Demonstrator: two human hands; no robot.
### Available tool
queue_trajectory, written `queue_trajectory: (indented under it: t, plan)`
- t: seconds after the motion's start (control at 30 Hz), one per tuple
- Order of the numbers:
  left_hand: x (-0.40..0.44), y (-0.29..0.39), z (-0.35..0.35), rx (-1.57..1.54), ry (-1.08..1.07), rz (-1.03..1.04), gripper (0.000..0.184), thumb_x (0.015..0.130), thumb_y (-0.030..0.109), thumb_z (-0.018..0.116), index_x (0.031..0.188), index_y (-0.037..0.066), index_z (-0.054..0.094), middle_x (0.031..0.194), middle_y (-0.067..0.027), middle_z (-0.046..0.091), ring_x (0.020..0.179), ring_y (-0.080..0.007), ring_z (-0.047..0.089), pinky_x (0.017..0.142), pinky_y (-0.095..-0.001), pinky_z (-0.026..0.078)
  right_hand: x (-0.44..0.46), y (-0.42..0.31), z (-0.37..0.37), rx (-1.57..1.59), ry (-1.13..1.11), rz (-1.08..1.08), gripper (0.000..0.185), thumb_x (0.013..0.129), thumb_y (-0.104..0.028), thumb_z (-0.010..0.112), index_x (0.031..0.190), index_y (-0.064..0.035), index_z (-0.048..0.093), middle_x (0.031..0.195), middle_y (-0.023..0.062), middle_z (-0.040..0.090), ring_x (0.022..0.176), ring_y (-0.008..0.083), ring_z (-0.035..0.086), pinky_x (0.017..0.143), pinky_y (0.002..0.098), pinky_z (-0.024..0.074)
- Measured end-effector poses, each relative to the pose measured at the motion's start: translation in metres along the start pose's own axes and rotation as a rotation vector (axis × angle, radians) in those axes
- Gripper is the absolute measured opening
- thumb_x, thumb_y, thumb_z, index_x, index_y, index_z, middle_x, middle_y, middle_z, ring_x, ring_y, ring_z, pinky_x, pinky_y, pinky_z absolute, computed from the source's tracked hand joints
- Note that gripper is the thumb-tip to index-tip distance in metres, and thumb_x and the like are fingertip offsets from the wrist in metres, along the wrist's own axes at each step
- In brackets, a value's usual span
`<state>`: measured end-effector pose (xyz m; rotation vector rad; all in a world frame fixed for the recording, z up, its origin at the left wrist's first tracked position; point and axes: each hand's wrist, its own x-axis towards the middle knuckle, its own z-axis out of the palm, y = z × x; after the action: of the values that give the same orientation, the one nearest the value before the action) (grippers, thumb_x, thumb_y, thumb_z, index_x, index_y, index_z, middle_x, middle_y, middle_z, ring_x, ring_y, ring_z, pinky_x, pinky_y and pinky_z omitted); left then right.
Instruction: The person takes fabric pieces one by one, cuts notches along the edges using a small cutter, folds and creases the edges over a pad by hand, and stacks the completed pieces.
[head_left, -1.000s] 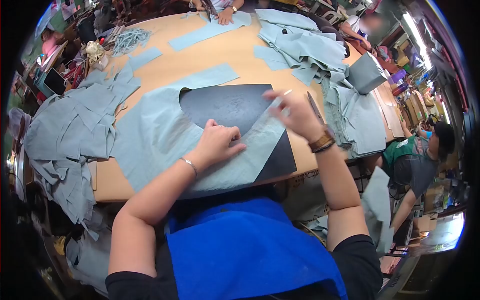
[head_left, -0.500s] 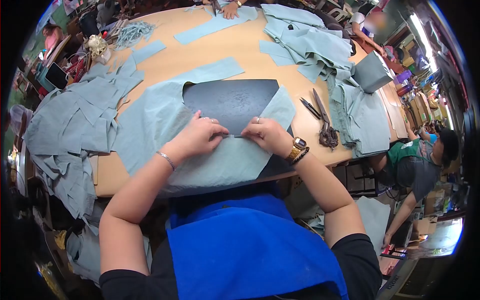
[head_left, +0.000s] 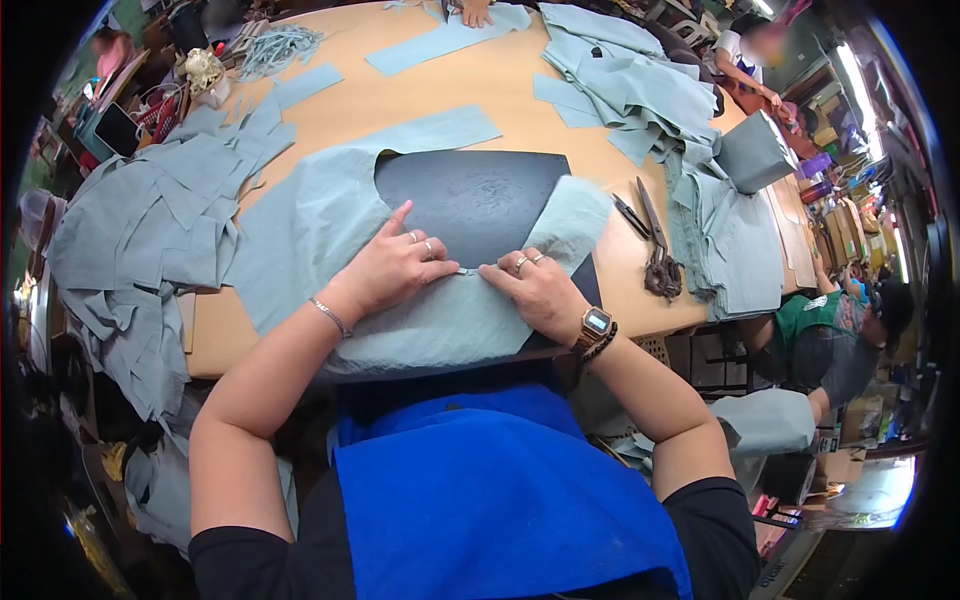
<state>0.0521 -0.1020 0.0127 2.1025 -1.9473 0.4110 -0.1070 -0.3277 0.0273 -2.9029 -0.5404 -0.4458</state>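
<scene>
**Two hands steady the cloth's inner edge**

The left hand (head_left: 395,262) is partly open, one finger extended towards twelve o'clock and another tip pressed in at a small strip (head_left: 468,271) on the cloth's curved edge. The right hand (head_left: 545,295) is loosely bent, its tips meeting the strip from three o'clock. Whether either pinches it cannot be told; this two-sided contact probably keeps the strip flat and aligned.

The pale blue-green cloth (head_left: 430,335) lies around both hands, over a dark sheet (head_left: 480,190) that likely gives firm backing on the worktop (head_left: 540,135). Towards two to three o'clock, scissors (head_left: 652,225) lie handles towards the person, seemingly for easy reach. Beyond, a grey block (head_left: 755,152) rests on stacked cloth (head_left: 740,240), perhaps as a weight. More pieces (head_left: 140,215) spread at nine to ten o'clock.

Half a second ago, both hands' fingers are bunched closer at the edge; now the left finger stands out. A second ago, the right hand is raised away towards two o'clock.
</scene>
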Motion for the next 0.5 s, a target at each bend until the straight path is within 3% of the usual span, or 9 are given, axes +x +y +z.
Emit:
queue_trajectory:
  t: [0.17, 0.5]
  plan:
    - [-0.001, 0.003, -0.004, 0.007, -0.013, -0.006, 0.023, 0.088, 0.017, 0.058, 0.102, 0.027, 0.073, 0.097, 0.0071, 0.064, 0.096, -0.0103, 0.064, 0.116, -0.0568, 0.029, 0.004, -0.018, 0.003, -0.096, -0.055, 0.067, 0.041, 0.084, -0.008, 0.051, 0.122, -0.0117, 0.064, 0.106, 0.0067, 0.064, 0.099, 0.0249, 0.061, 0.082, 0.0364, 0.0476]
    - [-0.014, -0.025, 0.001, 0.068, 0.081, 0.023, 0.022, 0.082, 0.016, 0.063, 0.100, 0.026, 0.073, 0.097, 0.0080, 0.063, 0.101, -0.0119, 0.063, 0.116, -0.0570, 0.027, 0.011, -0.028, 0.014, -0.032, 0.000, 0.075, 0.037, 0.085, -0.010, 0.052, 0.121, -0.0042, 0.059, 0.105, 0.0104, 0.060, 0.097, 0.0266, 0.060, 0.081, 0.0371, 0.0507]
